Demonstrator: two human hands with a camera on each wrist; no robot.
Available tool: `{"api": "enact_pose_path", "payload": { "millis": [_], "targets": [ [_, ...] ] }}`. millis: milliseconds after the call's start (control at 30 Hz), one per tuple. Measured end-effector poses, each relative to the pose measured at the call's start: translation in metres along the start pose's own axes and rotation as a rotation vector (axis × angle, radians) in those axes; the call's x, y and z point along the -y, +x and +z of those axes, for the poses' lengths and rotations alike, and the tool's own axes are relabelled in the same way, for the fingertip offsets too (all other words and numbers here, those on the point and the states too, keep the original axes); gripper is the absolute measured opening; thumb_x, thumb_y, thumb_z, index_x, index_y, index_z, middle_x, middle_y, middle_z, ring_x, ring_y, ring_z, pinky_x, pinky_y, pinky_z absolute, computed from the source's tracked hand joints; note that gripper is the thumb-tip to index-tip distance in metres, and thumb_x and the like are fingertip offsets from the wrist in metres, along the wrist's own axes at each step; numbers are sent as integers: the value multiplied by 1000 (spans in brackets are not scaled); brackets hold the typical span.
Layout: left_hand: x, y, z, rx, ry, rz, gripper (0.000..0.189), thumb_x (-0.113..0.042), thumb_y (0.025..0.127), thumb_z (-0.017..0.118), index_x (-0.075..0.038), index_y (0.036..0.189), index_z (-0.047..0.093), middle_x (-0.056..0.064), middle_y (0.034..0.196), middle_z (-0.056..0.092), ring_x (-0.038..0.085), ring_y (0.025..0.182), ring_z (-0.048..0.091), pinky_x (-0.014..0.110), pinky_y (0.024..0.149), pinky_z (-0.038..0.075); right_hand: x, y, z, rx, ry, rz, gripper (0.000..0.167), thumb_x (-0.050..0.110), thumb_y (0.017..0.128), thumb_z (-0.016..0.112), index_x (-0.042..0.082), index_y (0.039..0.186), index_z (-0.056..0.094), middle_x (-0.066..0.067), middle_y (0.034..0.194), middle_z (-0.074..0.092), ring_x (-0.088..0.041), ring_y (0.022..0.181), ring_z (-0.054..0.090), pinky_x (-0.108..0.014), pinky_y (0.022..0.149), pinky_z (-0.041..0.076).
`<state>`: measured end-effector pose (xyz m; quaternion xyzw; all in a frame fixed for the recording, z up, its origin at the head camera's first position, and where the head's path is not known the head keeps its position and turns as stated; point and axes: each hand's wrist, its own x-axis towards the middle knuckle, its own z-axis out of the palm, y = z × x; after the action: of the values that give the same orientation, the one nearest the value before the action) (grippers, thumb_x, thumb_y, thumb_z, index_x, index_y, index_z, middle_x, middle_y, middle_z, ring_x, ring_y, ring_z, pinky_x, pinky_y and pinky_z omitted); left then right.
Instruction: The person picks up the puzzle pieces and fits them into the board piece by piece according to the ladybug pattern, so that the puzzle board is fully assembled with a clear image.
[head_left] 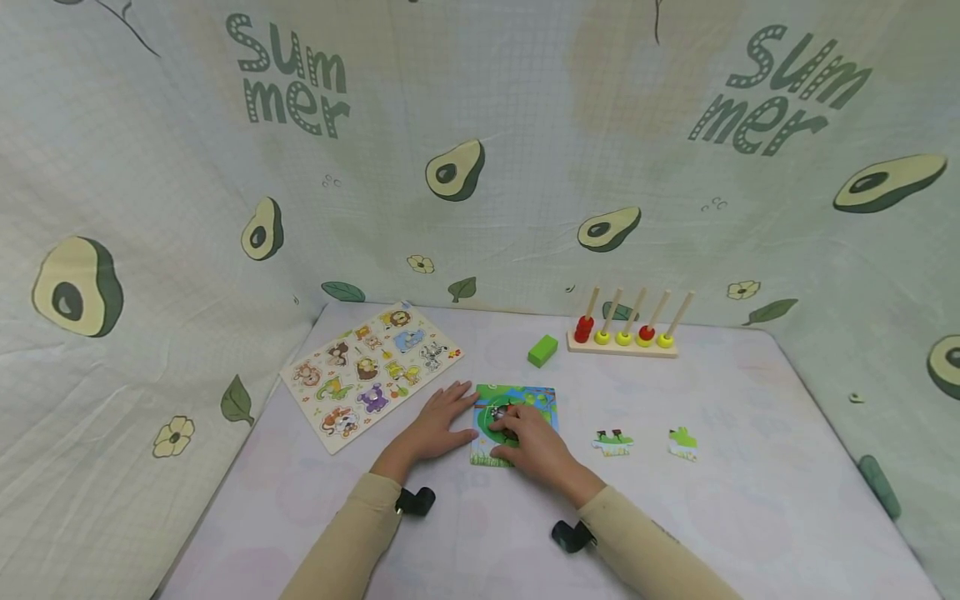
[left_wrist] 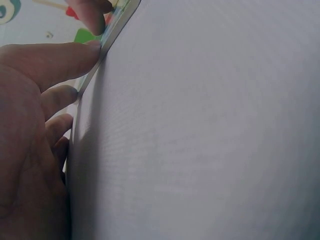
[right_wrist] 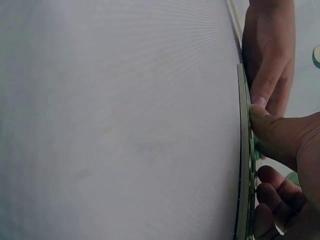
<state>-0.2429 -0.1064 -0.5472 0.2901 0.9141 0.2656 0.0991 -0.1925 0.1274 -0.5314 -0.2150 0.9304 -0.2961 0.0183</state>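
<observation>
A small jigsaw puzzle board (head_left: 486,457) lies flat on the table, with a green and blue picture of a dark insect. My left hand (head_left: 438,423) is beside its left edge, fingers extended and thumb tip at the border. From the right, my right hand (head_left: 542,446) reaches over the picture, covering part of it. In the right wrist view its thumb (right_wrist: 280,135) and bent fingertips press on the board's top face. Two loose puzzle pieces, one with dark legs (head_left: 613,442) and one mostly green (head_left: 682,443), lie to the right.
A wooden animal puzzle board (head_left: 390,392) lies at an angle at the left. Behind the jigsaw sits a green block (head_left: 543,351). A bead counting stand (head_left: 622,348) with red and yellow beads is at the back right, before a printed cloth wall (head_left: 525,250).
</observation>
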Motion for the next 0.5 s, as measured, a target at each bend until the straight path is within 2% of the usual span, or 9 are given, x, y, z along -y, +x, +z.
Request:
{"api": "enact_pose_path", "payload": {
  "millis": [167,267,500],
  "targets": [
    [0,1,0,4,-5,-4,69,-45,100,61,-16,158,39,6,168,24,28,157,12,47,128,6,1,-2,-2,-1,17,1,32,27,89,81,15,118,75,-11,125,60,-30,119,54,-50,102,50],
    [0,1,0,12,1,-11,69,-46,100,60,-17,159,37,5,169,22,26,157,10,46,128,5,0,-3,-4,2,42,7,32,28,91,78,16,121,74,-6,122,60,-25,116,54,-48,100,51],
    [0,0,0,9,1,-9,69,-44,100,61,-16,159,38,6,168,23,27,157,11,46,128,6,-3,-9,-11,-32,109,-4,31,22,94,76,13,123,72,1,106,62,-12,92,57,-34,80,55]
  ]
}}
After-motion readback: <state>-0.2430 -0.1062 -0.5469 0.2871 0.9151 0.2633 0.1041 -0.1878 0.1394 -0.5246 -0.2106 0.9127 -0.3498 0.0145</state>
